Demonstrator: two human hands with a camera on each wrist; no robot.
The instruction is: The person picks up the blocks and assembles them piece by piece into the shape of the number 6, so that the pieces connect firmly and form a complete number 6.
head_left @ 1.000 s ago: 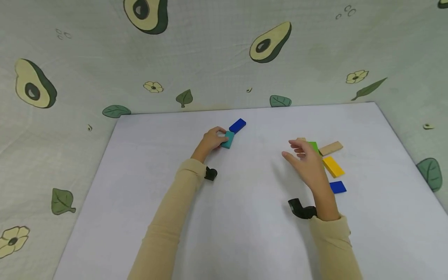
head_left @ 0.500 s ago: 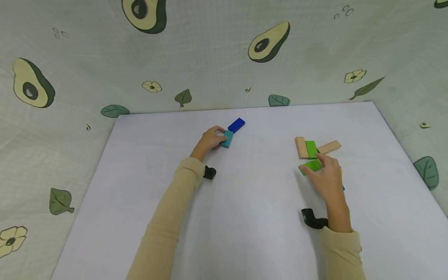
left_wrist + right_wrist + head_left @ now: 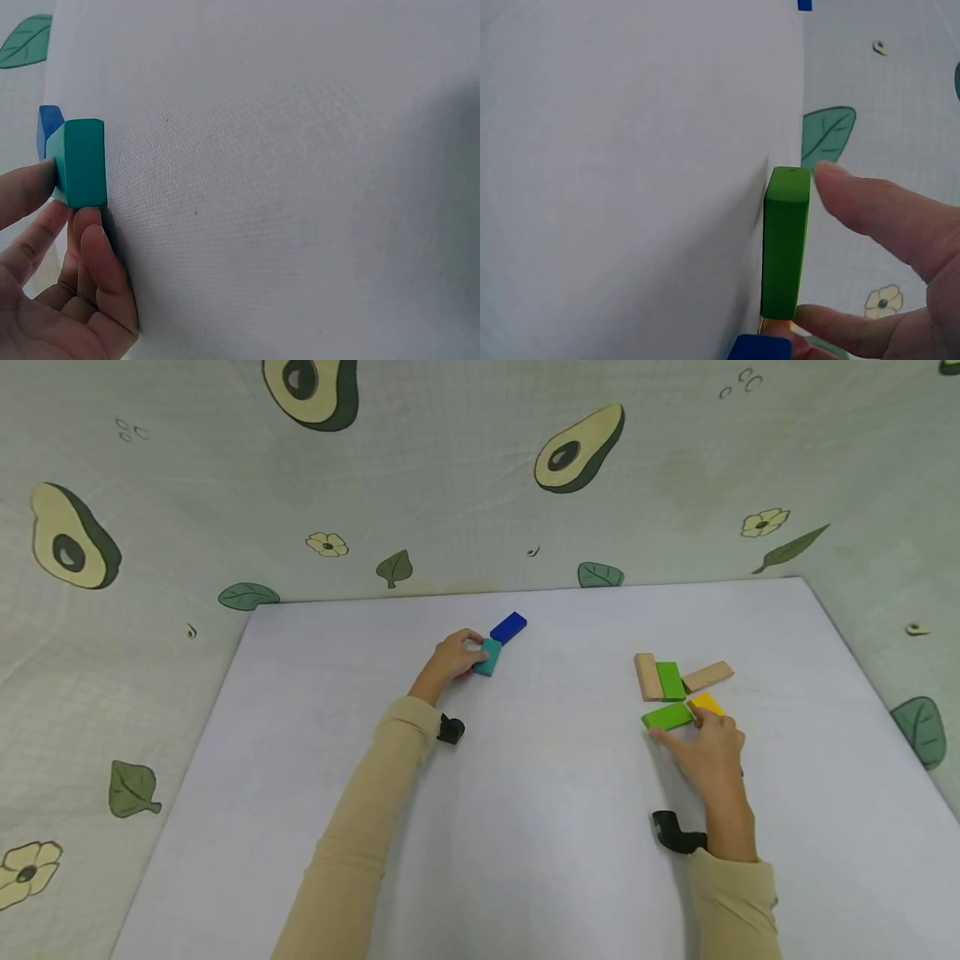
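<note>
Currently, your left hand (image 3: pixel 452 658) grasps the teal block (image 3: pixel 487 657) on the white tabletop (image 3: pixel 555 793); the far blue block (image 3: pixel 509 627) lies at an angle just beyond its upper end; your right hand (image 3: pixel 708 749) spans the near green block (image 3: pixel 667 717) lengthwise, thumb by one end and fingers by the other; whether it grips that block cannot be told; behind it, the far green block (image 3: pixel 671 681) sits alongside the left wooden block (image 3: pixel 647 677); the right wooden block (image 3: pixel 708 676) angles off to the right; your right hand partly hides the yellow block (image 3: pixel 708 701); the near blue block (image 3: pixel 761 349) shows low in the right wrist view.
</note>
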